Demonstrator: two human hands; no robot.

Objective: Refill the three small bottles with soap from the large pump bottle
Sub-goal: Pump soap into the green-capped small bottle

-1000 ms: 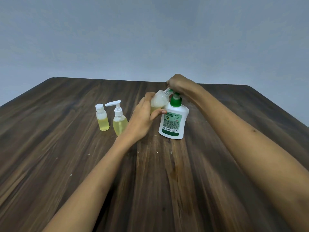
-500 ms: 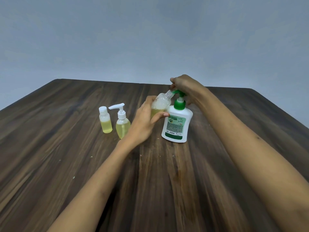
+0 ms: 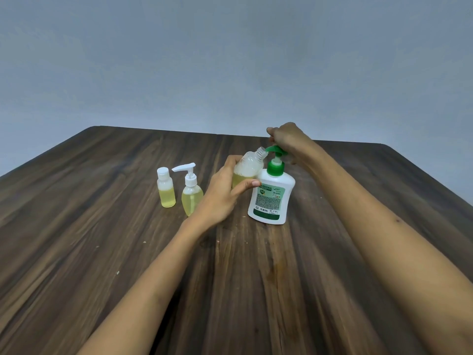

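Head | green pump head point(image 3: 274, 150) risen | open bottle point(image 3: 249, 165) still tilted under nozzle

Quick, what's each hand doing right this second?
Left hand: holds the uncapped small bottle, tilted toward the pump spout.
Right hand: rests on the large pump bottle's green pump head; its grip cannot be told.

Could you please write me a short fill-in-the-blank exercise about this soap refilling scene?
1. The left hand holds the open small bottle tilted toward the green ____.
2. The right hand rests on top of the ____ bottle's pump.
3. Left of it stand ____ other small bottles.

Missing words: nozzle; large; two
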